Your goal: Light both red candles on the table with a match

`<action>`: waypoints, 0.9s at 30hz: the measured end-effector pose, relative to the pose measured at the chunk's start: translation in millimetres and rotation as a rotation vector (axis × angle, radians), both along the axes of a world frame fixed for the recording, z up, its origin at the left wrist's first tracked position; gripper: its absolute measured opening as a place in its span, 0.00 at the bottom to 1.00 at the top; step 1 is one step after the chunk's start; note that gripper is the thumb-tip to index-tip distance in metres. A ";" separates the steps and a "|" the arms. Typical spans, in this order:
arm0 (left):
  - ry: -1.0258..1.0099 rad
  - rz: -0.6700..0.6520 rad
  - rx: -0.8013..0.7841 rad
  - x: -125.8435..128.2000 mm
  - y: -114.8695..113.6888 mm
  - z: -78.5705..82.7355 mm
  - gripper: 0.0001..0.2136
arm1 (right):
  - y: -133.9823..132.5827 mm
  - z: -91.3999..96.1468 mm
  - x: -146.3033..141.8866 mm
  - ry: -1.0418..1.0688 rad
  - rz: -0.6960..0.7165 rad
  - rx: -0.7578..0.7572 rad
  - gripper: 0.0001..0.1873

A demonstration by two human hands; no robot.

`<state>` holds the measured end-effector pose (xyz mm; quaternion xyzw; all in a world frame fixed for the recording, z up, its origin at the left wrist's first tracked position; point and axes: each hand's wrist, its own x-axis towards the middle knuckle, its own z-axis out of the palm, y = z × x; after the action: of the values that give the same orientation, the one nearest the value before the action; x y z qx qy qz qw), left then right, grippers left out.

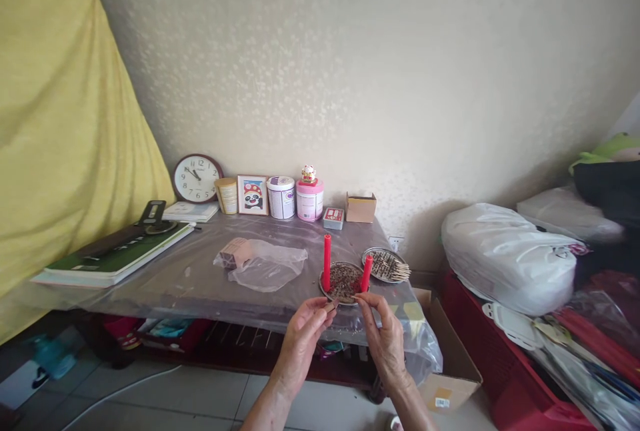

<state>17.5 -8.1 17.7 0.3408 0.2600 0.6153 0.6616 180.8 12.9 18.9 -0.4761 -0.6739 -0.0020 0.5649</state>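
Note:
My left hand (306,332) is closed on a small brown matchbox (331,306), mostly covered by the fingers. Pinched between thumb and forefinger of my right hand (384,331) is a thin matchstick (356,297), pointing toward the box. Both hands are in front of a round metal plate (345,303) whose middle is covered in dark bits. Two red candles stand upright on it, a taller one (327,264) at the left and a shorter one (367,273) at the right. I see no flame. Behind to the right, a second plate (369,256) holds many matchsticks (400,271).
A plastic bag (273,267) and a small cardboard box (236,253) lie left of the candles. Along the wall stand a clock (198,179), a framed picture (253,195), tubs (310,203) and an open carton (361,208). A large book (115,254) is at left.

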 end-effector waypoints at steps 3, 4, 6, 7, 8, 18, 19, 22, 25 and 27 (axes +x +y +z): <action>0.008 0.022 -0.008 -0.3 2.1 -1.8 0.11 | -4.3 2.3 1.1 0.052 0.003 -0.018 0.08; 0.015 0.027 -0.008 -0.2 2.6 -2.1 0.11 | -5.8 3.1 0.4 0.062 0.005 -0.019 0.08; 0.024 0.033 -0.010 0.5 3.0 -2.0 0.11 | -8.6 4.2 -2.5 0.071 0.020 -0.007 0.07; 0.026 0.033 -0.010 1.2 2.9 -1.7 0.12 | -9.9 4.5 -4.6 0.074 0.034 0.005 0.06; 0.028 0.033 -0.009 2.0 2.7 -1.4 0.12 | -11.1 4.5 -6.8 0.073 0.051 0.020 0.06; 0.022 0.037 -0.005 5.3 2.8 -1.1 0.13 | -22.3 9.8 -11.9 -0.046 0.158 0.096 0.08; 0.020 0.039 -0.009 5.0 3.2 -1.5 0.13 | -24.1 11.7 -11.6 -0.035 0.157 0.117 0.09; 0.006 0.036 0.013 4.3 2.9 -1.5 0.11 | -21.6 12.3 -11.1 -0.116 0.193 0.123 0.08; 0.007 0.012 0.044 3.1 0.4 -0.2 0.10 | -7.9 5.6 -7.3 -0.186 0.099 0.068 0.09; 0.012 -0.008 0.048 1.9 -0.9 0.4 0.10 | 0.3 1.4 -2.1 -0.125 0.019 0.064 0.08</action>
<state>19.5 -8.9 18.1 0.3611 0.2477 0.6166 0.6543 178.7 13.2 20.3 -0.4503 -0.7121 -0.0479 0.5364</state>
